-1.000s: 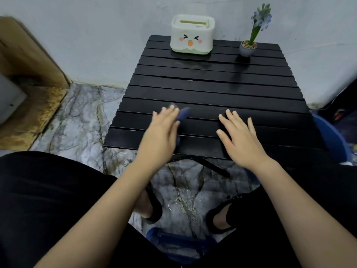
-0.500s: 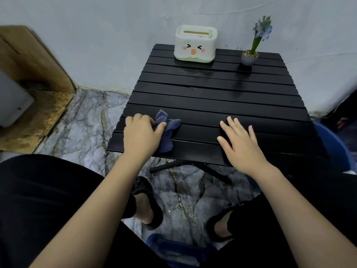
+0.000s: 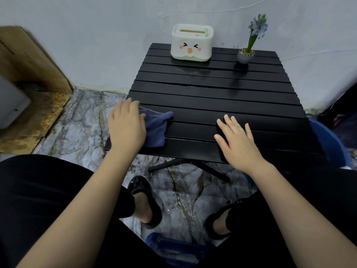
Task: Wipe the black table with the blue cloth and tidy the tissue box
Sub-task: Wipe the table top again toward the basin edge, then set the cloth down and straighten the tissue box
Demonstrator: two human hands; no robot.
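A cardboard sheet (image 3: 29, 60) leans against the wall at the far left. The left hand (image 3: 126, 125) lies flat, fingers spread, pressing the blue cloth (image 3: 155, 127) onto the near left corner of the black table (image 3: 222, 97); the cloth sticks out to the right of the palm. Further right, the right hand (image 3: 236, 141) rests open and flat on the near slats, holding nothing, well apart from the cloth. The tissue box (image 3: 191, 43) stands at the table's far edge near the wall, with a small potted flower (image 3: 246, 55) to its right. A blue tub (image 3: 328, 140) sits beside the table's right edge.
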